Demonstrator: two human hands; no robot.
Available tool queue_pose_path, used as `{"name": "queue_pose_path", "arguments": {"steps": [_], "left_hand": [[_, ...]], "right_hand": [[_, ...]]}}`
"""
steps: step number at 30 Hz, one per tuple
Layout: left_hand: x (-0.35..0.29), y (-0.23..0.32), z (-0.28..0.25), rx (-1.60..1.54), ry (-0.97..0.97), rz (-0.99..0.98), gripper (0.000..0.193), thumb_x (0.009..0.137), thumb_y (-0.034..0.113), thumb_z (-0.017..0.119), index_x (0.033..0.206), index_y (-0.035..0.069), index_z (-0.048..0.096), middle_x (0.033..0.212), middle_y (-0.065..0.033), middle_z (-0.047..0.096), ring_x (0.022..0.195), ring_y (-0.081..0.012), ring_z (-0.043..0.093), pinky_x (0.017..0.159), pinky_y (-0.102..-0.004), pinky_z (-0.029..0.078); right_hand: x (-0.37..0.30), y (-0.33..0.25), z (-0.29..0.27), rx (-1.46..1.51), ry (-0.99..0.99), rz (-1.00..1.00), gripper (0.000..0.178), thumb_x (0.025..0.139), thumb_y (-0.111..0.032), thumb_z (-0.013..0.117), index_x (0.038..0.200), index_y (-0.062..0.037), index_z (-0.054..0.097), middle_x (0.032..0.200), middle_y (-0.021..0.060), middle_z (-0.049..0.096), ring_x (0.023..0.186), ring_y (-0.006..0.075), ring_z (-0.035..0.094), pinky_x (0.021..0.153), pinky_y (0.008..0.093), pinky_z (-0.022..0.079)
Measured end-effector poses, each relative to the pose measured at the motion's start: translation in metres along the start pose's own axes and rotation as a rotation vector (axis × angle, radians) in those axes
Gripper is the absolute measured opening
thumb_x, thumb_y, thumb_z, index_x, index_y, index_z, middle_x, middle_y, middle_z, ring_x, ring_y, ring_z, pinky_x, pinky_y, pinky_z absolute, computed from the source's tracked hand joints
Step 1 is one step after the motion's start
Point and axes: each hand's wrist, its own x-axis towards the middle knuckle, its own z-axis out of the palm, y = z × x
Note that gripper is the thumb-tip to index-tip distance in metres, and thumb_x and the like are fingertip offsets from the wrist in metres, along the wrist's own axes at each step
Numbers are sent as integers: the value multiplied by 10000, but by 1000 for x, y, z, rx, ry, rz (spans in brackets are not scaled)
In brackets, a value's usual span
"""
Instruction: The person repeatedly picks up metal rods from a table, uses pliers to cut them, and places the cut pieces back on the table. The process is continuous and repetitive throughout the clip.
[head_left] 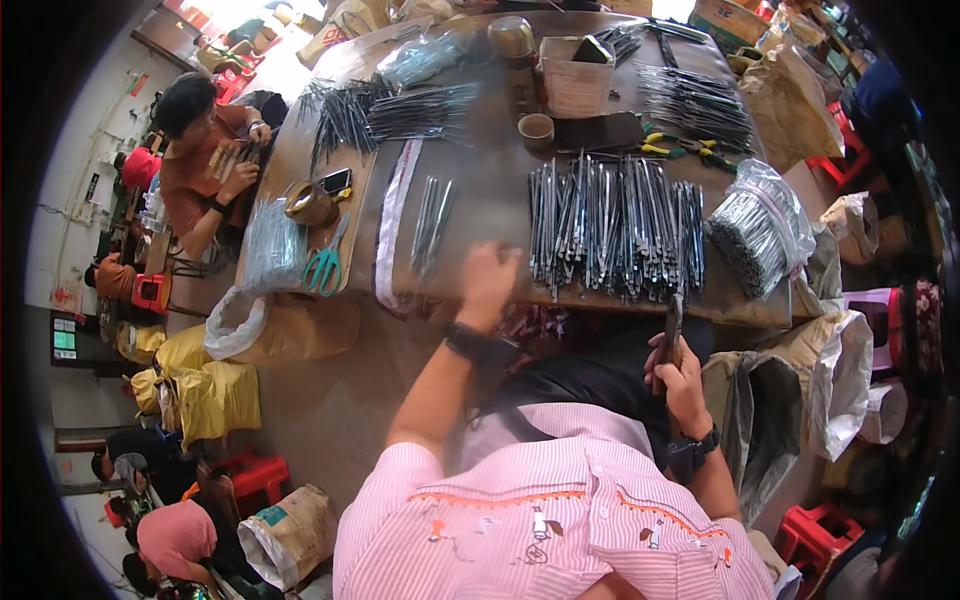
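Observation:
At the table's near edge, my left hand (490, 282) is curled, its fingers pressed together and partly blurred; whatever they may hold is hidden. My right hand (682, 384), lower and to the right, wraps round a dark, narrow hand tool (674, 322) that points up toward the edge. In front of it lies a wide row of thin dark metal strips (610, 225), side by side with their ends toward me. A few loose strips (432, 222) rest left of centre, beyond my left hand.
A plastic-wrapped strip bundle (762, 232) sits right on the table (480, 200); pliers (680, 146) and a small cup (536, 131) are behind. Left are a white band (398, 225), scissors (324, 270) and a phone (337, 181). Another person (205, 165) works there. Sacks (835, 375) crowd my right.

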Motion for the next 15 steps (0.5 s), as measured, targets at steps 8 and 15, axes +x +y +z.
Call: {"name": "queue_pose_path", "arguments": {"steps": [8,15], "left_hand": [[22,-9,11,-198,-302,232,282,801,125,668,931,-125,656,775,-102,651,671,-131,599,609,-250,477],[12,-7,-37,-1076,-530,-671,112,872,-5,613,982,3,590,877,-58,623,758,-153,626,593,-196,487]], "right_hand": [[-9,4,-15,95,109,25,230,766,-7,456,979,-8,543,758,45,570,632,111,565,548,239,449],[-2,19,-101,760,343,-147,203,863,-199,482,1012,-66,520,794,62,539,703,156,550,619,274,466]]}}
